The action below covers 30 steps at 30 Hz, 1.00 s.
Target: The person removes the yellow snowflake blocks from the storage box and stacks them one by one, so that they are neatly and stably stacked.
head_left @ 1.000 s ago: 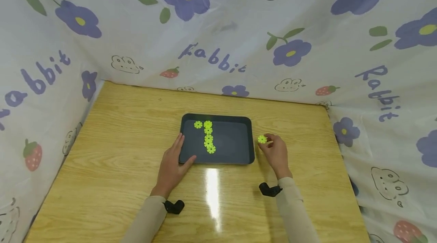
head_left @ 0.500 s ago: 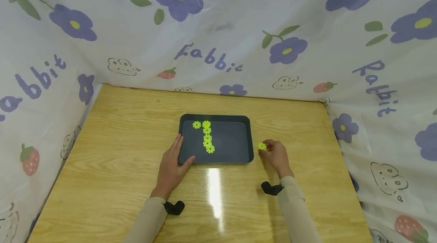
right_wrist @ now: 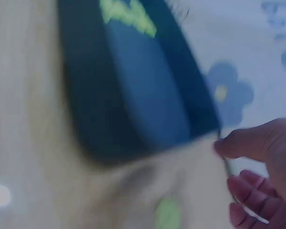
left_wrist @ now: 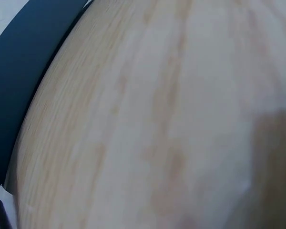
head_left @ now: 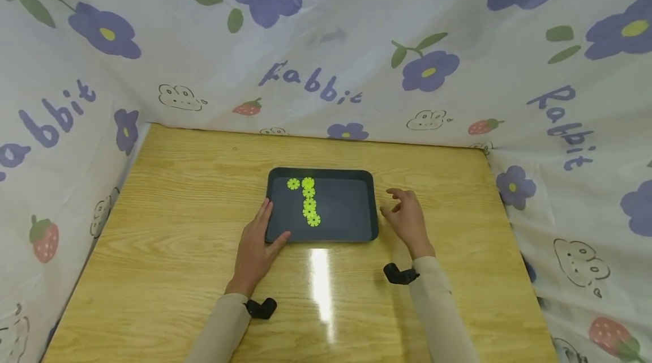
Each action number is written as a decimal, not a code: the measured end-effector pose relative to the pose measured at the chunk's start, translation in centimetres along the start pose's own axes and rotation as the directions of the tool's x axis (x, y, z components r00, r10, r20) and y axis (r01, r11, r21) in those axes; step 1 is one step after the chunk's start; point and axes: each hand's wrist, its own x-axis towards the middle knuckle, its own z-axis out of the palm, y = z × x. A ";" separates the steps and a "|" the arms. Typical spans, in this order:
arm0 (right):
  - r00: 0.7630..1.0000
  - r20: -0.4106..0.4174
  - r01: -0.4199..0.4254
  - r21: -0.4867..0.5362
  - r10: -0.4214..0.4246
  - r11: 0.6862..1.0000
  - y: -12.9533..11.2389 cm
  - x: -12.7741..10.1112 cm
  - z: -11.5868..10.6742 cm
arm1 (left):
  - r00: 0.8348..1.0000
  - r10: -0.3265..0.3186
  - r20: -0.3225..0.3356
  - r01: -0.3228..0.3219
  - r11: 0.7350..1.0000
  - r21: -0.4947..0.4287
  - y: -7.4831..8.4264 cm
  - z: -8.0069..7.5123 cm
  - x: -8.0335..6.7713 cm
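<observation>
Toward the middle of the table lies a dark rectangular tray point(head_left: 343, 204). Several yellow-green notched snowflake discs point(head_left: 309, 204) form an uneven line inside it, with a single disc point(head_left: 293, 184) to their left. My left hand point(head_left: 252, 250) rests at the tray's left end, fingers straight along its side and thumb at the front corner. My right hand point(head_left: 407, 218) hovers off the tray's right end, thumb and forefinger parted with nothing between them. In the right wrist view a blurred yellow-green disc point(right_wrist: 168, 213) shows below the tray's end; the head view hides it.
The wooden table point(head_left: 193, 182) reaches to a white patterned curtain point(head_left: 326, 40) at the back and sides. Black wrist cameras sit on both forearms, the left wrist camera point(head_left: 261, 308) and the right wrist camera point(head_left: 399, 274).
The right hand pinched a yellow-green disc beside the tray and lowered it toward the table; now it has let go, its fingers spread and lifted slightly away. The left hand stays at the tray.
</observation>
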 end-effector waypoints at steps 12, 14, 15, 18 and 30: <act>0.971 0.197 0.145 -0.052 -0.133 0.988 -8.7 1.4 7.3 | 1.000 -0.021 -0.006 0.021 1.000 -0.011 -0.1 0.0 0.0; 0.973 0.208 0.122 -0.097 -0.100 0.988 -9.3 1.3 8.9 | 1.000 -0.020 -0.002 0.020 1.000 -0.009 -0.1 0.0 0.0; 0.975 0.204 0.111 -0.126 -0.084 0.986 -9.5 1.3 9.7 | 1.000 -0.019 0.000 0.019 1.000 -0.007 0.0 0.0 0.0; 0.983 0.178 0.089 -0.214 -0.051 0.973 -9.9 1.4 11.4 | 1.000 -0.016 -0.004 0.016 1.000 -0.005 0.0 0.1 -0.1; 0.993 0.097 0.087 -0.240 -0.065 0.967 -9.8 2.0 13.5 | 1.000 -0.025 -0.004 0.025 1.000 0.004 0.3 -0.1 -0.1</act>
